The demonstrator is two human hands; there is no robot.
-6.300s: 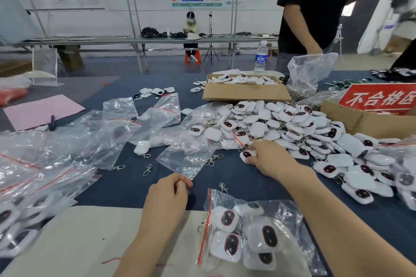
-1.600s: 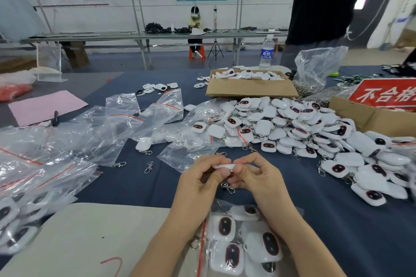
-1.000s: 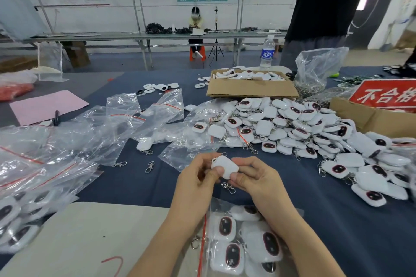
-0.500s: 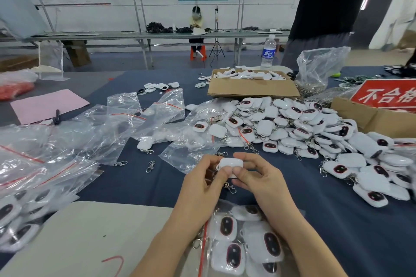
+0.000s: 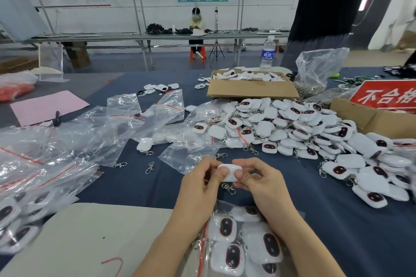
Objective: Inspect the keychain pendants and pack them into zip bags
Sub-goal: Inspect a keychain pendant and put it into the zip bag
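Inspection step: left hand and right hand pinch one white keychain pendant above the part-filled zip bag. Next, judged: insert pendant through bag mouth.

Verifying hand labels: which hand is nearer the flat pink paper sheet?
Left. The left hand is right of the pink paper sheet, the right hand farther right; both pinch one white pendant.

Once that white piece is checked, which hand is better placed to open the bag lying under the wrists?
Probably the left hand: the red-lined mouth of the zip bag runs right beside its wrist, while the right hand sits over the bag's other side. Both hands pinch the pendant now.
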